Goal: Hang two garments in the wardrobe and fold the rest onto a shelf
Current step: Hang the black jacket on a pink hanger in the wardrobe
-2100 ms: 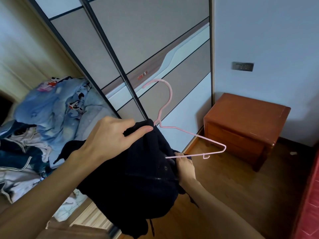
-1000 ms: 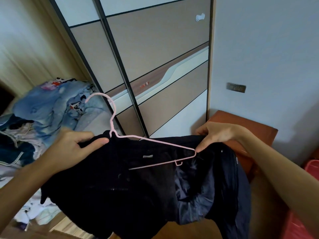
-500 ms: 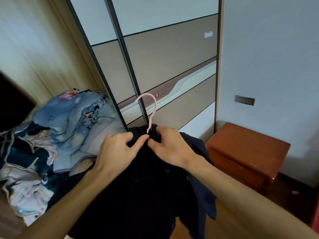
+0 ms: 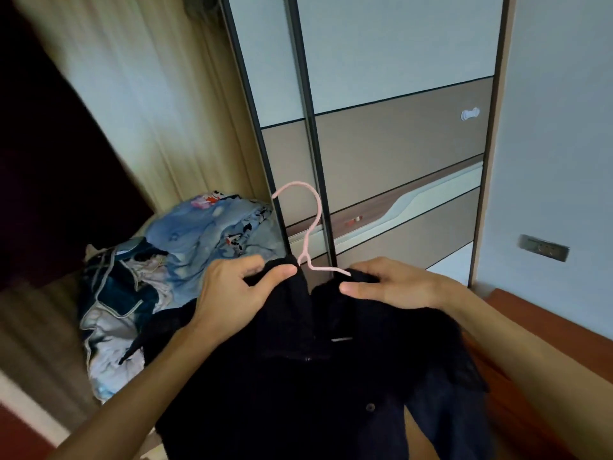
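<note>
I hold a dark buttoned shirt up in the lower middle of the frame, with a pink wire hanger threaded through its neck. The hook stands upright above the collar, in front of the dark frames of the wardrobe's sliding doors. My left hand pinches the collar cloth between thumb and forefinger, just left of the hanger's neck. My right hand is curled over the shirt's other shoulder, where a short bare stretch of pink wire runs under the fabric. It may be gripping the wire through the cloth as well, but the fabric hides that. The rest of the shirt hangs down between my forearms towards the bottom edge. At centre left a heap of clothes, blue, white and navy, lies jumbled. At right, a reddish wooden bedside cabinet shows behind my right arm, below a wall socket.
</note>
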